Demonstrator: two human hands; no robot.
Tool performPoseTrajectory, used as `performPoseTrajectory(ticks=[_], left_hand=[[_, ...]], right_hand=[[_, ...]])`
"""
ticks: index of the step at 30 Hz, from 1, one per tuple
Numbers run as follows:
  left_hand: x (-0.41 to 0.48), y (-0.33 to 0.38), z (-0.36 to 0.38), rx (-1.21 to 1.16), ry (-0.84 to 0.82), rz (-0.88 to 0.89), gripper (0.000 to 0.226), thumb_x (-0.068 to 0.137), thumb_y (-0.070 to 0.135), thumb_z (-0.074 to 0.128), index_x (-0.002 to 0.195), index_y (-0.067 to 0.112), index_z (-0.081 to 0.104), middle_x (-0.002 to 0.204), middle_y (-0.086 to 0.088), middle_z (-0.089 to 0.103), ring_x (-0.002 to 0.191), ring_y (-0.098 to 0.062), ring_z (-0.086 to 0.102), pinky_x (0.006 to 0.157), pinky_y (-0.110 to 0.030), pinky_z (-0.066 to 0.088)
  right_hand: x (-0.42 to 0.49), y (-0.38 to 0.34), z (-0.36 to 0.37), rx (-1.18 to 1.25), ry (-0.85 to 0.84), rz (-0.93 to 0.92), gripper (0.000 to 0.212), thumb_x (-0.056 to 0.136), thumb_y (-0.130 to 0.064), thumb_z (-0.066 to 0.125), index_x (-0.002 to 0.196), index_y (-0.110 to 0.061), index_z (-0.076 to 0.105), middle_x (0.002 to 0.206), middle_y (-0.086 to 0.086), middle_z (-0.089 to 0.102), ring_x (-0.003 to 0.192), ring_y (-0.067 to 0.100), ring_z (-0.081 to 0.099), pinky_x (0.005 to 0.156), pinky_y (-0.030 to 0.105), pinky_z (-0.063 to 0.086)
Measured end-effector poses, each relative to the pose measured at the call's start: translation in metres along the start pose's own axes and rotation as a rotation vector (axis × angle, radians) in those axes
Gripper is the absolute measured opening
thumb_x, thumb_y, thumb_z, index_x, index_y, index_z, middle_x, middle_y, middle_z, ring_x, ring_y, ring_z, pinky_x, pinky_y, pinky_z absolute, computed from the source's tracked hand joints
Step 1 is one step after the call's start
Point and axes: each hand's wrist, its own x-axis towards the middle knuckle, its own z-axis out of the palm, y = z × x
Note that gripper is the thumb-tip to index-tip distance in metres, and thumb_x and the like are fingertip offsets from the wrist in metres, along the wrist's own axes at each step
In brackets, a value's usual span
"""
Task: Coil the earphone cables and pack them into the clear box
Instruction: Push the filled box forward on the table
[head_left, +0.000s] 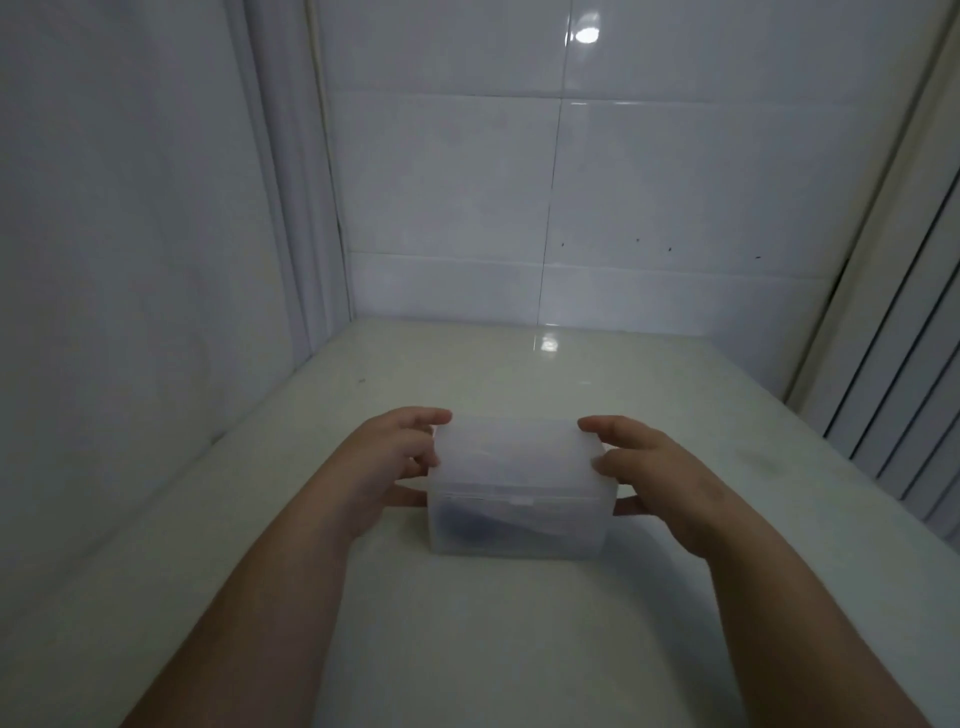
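Observation:
A clear plastic box (519, 488) with its lid down stands on the pale table (519, 649), in the middle of the view. Through its front wall a dark shape (462, 519) shows at the lower left; I cannot tell what it is. My left hand (387, 467) grips the box's left end, fingers curled over the lid edge and thumb low on the side. My right hand (660, 478) grips the right end the same way. No loose cable shows outside the box.
White tiled wall (571, 208) rises at the table's far edge. A white curtain (156, 260) hangs along the left side. Vertical slats (909, 389) stand at the right.

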Motion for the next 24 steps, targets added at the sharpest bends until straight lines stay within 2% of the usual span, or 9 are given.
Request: performPoseTrajectory(ticks=[2, 4, 7, 12, 16, 18, 19, 21, 24], left_hand=[[0.000, 0.000, -0.003, -0.016, -0.033, 0.007, 0.053, 0.075, -0.009, 0.048, 0.113, 0.022, 0.066, 0.119, -0.008, 0.061, 0.099, -0.029, 0.060, 0.062, -0.034, 0.053], [-0.002, 0.000, -0.003, -0.001, -0.058, 0.030, 0.054, 0.078, -0.009, 0.052, 0.122, 0.021, 0.062, 0.122, -0.003, 0.062, 0.099, -0.024, 0.062, 0.065, -0.033, 0.053], [-0.005, 0.000, -0.001, 0.074, -0.103, 0.068, 0.061, 0.079, -0.004, 0.063, 0.135, 0.021, 0.053, 0.128, 0.006, 0.059, 0.104, -0.016, 0.062, 0.065, -0.027, 0.052], [-0.006, -0.001, -0.003, 0.092, -0.130, 0.076, 0.065, 0.080, -0.002, 0.064, 0.139, 0.020, 0.048, 0.133, 0.009, 0.054, 0.103, -0.011, 0.062, 0.065, -0.024, 0.052], [-0.004, -0.002, -0.003, 0.099, -0.156, 0.068, 0.064, 0.084, -0.003, 0.062, 0.141, 0.020, 0.045, 0.137, 0.007, 0.050, 0.107, -0.011, 0.060, 0.074, -0.028, 0.052], [-0.003, -0.003, 0.003, 0.172, -0.112, 0.112, 0.062, 0.084, -0.004, 0.059, 0.140, 0.019, 0.046, 0.144, 0.005, 0.046, 0.116, -0.013, 0.055, 0.081, -0.029, 0.050], [-0.003, -0.004, 0.007, 0.274, -0.056, 0.181, 0.060, 0.084, -0.002, 0.057, 0.140, 0.019, 0.048, 0.148, 0.007, 0.041, 0.124, -0.012, 0.048, 0.092, -0.030, 0.046], [-0.004, -0.007, 0.019, 0.556, 0.057, 0.363, 0.053, 0.086, 0.009, 0.051, 0.138, 0.020, 0.050, 0.152, 0.011, 0.034, 0.138, -0.008, 0.033, 0.112, -0.024, 0.026], [-0.005, -0.013, 0.032, 0.747, 0.092, 0.450, 0.045, 0.095, 0.018, 0.044, 0.141, 0.022, 0.046, 0.154, 0.010, 0.032, 0.144, -0.009, 0.021, 0.114, -0.020, 0.012]], right_hand=[[-0.002, 0.000, -0.002, -0.034, 0.001, -0.035, 0.038, 0.092, -0.006, 0.054, 0.121, -0.029, 0.059, 0.123, -0.005, 0.057, 0.100, 0.013, 0.060, 0.078, 0.038, 0.059], [-0.003, 0.000, -0.002, -0.083, 0.005, -0.062, 0.036, 0.090, -0.012, 0.061, 0.122, -0.030, 0.061, 0.123, -0.005, 0.058, 0.097, 0.012, 0.062, 0.081, 0.040, 0.059], [-0.004, 0.002, -0.002, -0.153, -0.006, -0.074, 0.047, 0.083, -0.024, 0.072, 0.128, -0.031, 0.060, 0.125, -0.005, 0.059, 0.098, 0.015, 0.065, 0.084, 0.042, 0.059], [-0.002, 0.003, -0.003, -0.176, -0.009, -0.075, 0.053, 0.080, -0.028, 0.075, 0.130, -0.034, 0.059, 0.126, -0.004, 0.061, 0.099, 0.017, 0.067, 0.083, 0.040, 0.059], [-0.003, 0.003, -0.007, -0.170, -0.059, -0.039, 0.054, 0.082, -0.027, 0.074, 0.133, -0.033, 0.057, 0.128, -0.002, 0.060, 0.100, 0.016, 0.066, 0.082, 0.032, 0.058], [-0.004, 0.002, -0.004, -0.179, -0.067, -0.056, 0.051, 0.085, -0.026, 0.070, 0.133, -0.033, 0.056, 0.134, -0.002, 0.056, 0.103, 0.011, 0.062, 0.082, 0.025, 0.054], [-0.004, 0.002, -0.001, -0.233, -0.039, -0.083, 0.050, 0.087, -0.025, 0.068, 0.134, -0.032, 0.055, 0.139, -0.002, 0.052, 0.109, 0.010, 0.059, 0.087, 0.024, 0.049], [-0.001, 0.003, 0.008, -0.406, 0.043, -0.150, 0.049, 0.089, -0.024, 0.061, 0.137, -0.031, 0.053, 0.152, -0.003, 0.037, 0.130, 0.014, 0.044, 0.103, 0.026, 0.036], [0.001, 0.003, 0.027, -0.569, 0.091, -0.234, 0.052, 0.091, -0.028, 0.049, 0.143, -0.030, 0.045, 0.161, -0.004, 0.020, 0.145, 0.018, 0.025, 0.116, 0.033, 0.022]])
